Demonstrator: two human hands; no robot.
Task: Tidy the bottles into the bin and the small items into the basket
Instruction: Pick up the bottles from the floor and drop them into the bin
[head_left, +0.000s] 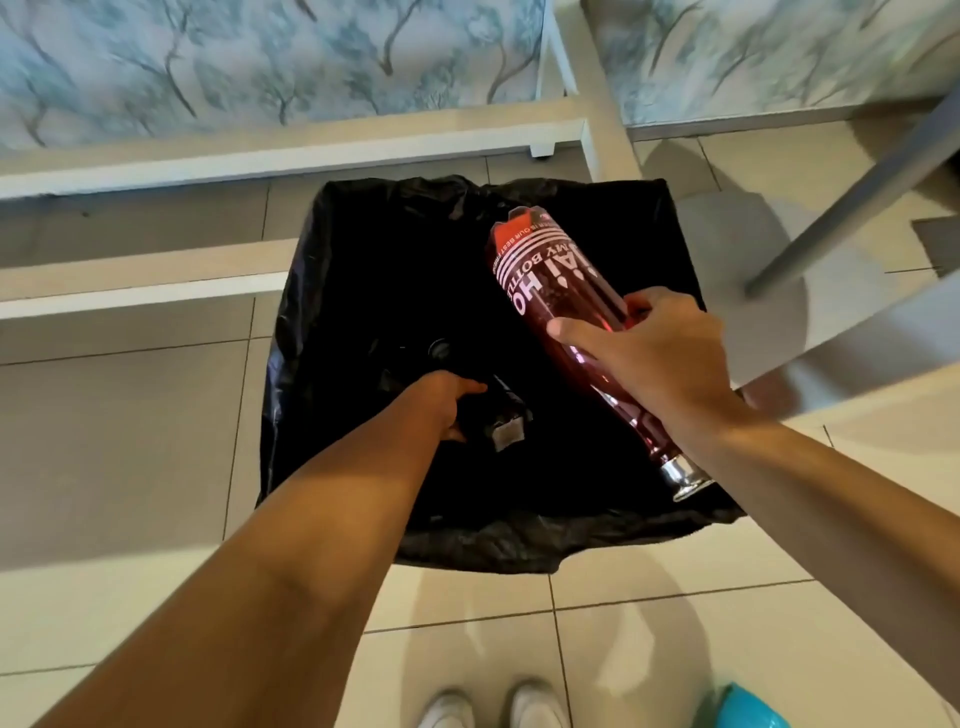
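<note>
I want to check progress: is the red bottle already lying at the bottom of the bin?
No, the right hand holds the red bottle tilted above the black-lined bin.

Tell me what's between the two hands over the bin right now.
In the head view, only the bin's black liner shows between the left hand, down inside the bin, and the right hand holding the red bottle.

The head camera looks steeply down, close above the bin (332, 291) and floor (130, 426).
</note>
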